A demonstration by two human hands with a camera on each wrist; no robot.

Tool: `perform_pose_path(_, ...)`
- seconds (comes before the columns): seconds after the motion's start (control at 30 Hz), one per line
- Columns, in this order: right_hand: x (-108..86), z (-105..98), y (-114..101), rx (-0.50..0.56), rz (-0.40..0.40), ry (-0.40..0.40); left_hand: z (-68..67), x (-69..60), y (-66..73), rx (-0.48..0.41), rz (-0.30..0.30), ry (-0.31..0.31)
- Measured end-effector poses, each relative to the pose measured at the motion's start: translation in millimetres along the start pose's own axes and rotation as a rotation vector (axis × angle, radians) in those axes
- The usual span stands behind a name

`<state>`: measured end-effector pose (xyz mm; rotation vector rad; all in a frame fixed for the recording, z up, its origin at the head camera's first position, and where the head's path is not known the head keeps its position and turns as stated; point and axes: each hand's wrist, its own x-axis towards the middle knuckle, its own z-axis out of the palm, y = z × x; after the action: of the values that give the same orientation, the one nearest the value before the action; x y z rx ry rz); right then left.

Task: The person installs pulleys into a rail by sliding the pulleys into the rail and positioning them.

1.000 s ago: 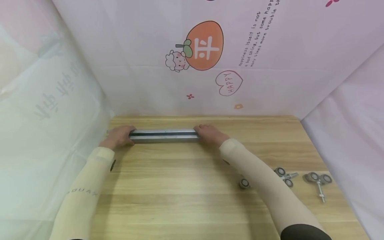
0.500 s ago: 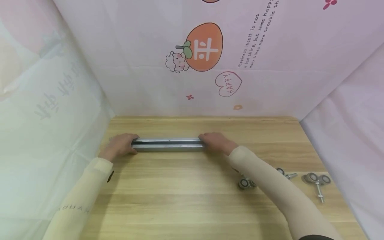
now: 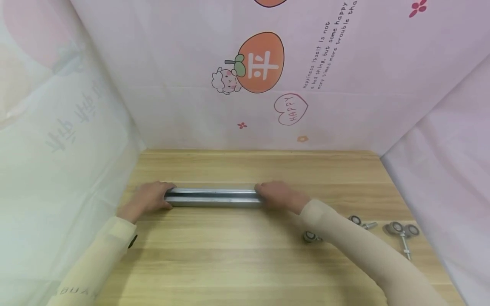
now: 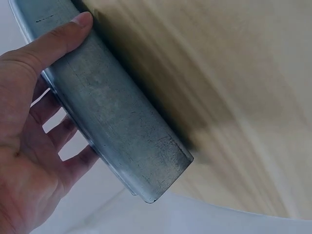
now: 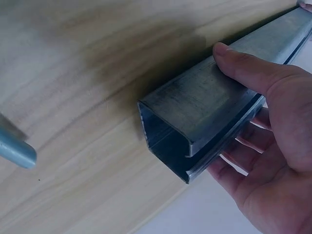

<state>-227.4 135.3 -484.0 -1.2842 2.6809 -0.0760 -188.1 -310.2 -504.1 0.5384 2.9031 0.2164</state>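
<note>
A silvery metal C-channel rail [image 3: 214, 204] lies crosswise in the head view, its long slot facing up toward the camera. My left hand [image 3: 149, 197] grips it near the left end, the thumb laid over one side and the fingers round the other, as the left wrist view shows on the rail [image 4: 117, 107]. Near the opposite end, my right hand [image 3: 277, 195] holds it between thumb and fingers. In the right wrist view the hollow, squarish end of the rail [image 5: 180, 102] sticks out past that hand. Whether the rail touches the table is unclear.
Several metal roller hangers with bolts lie at the right of the wooden table [image 3: 229, 263]: one roller [image 3: 309, 236] beside my right sleeve, another hanger [image 3: 354, 220] partly behind it, a third hanger [image 3: 402, 233] farther right. Printed cloth walls [image 3: 172, 106] stand behind and on both sides.
Both hands have brought the rail from near the table's back edge toward me, keeping it level across the view. The grips look unchanged, and the roller hangers lie where they were.
</note>
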Motion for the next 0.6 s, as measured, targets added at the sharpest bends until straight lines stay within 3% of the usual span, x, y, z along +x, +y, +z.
perform_pose_path(0.33, -15.4, 5.0, -9.9, -0.001, -0.042, 0.006, 5.3, -23.5, 10.9, 0.009, 0.033, 0.047)
perform_pose_path(0.6, -25.6, 7.1, -20.7, -0.031, -0.069, 0.028, 9.7, -34.0, 16.5, -0.018, 0.028, 0.05)
